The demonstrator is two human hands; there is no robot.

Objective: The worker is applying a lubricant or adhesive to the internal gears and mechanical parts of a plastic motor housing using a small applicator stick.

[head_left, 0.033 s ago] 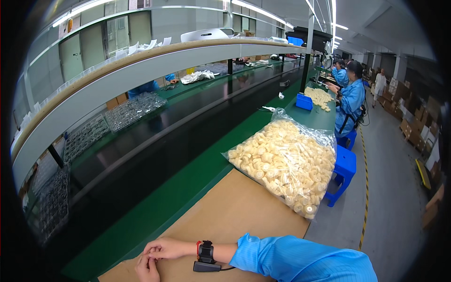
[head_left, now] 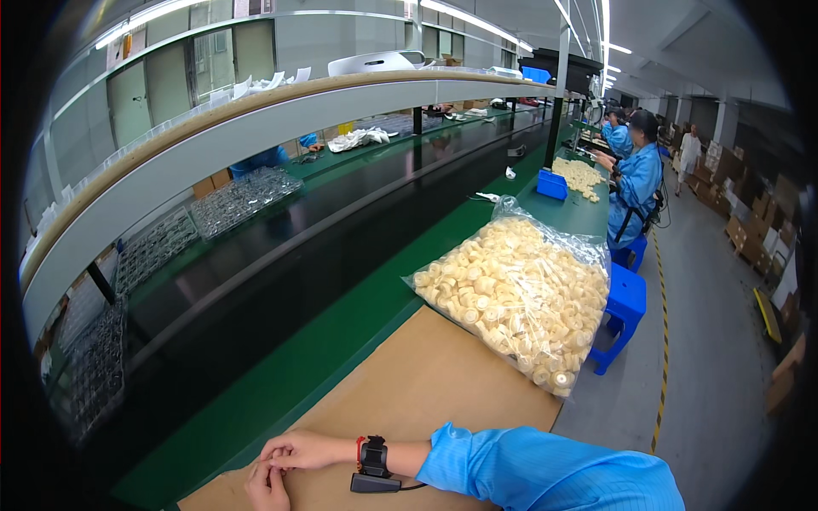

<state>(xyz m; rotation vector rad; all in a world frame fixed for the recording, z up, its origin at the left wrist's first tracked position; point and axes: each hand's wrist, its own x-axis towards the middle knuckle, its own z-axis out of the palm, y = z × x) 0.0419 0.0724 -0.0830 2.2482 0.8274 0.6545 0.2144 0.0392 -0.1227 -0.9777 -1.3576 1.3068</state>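
My right hand [head_left: 300, 449] rests over the brown board [head_left: 388, 375], its fingers curled and closed, meeting the fingers of my left hand [head_left: 268, 490]. The left hand, cut off by the lower edge, is also closed. Anything between the fingertips is hidden or too small to name. On my right wrist are a black strapped band [head_left: 373, 457] and a red cord [head_left: 360, 450]; a small black box [head_left: 375, 484] with a cable lies beside the wrist. Farther off, at the board's far end, lies a large clear plastic bag [head_left: 520, 298] full of cream-coloured round plastic parts. Neither hand touches it.
A dark conveyor belt [head_left: 341, 247] runs along the left of the bench, under a long raised shelf [head_left: 213, 115]. Beyond the bag stands a blue bin [head_left: 551, 185] near loose cream parts [head_left: 579, 177]. Blue stools [head_left: 626, 298] and a seated co-worker [head_left: 639, 179] are at the right.
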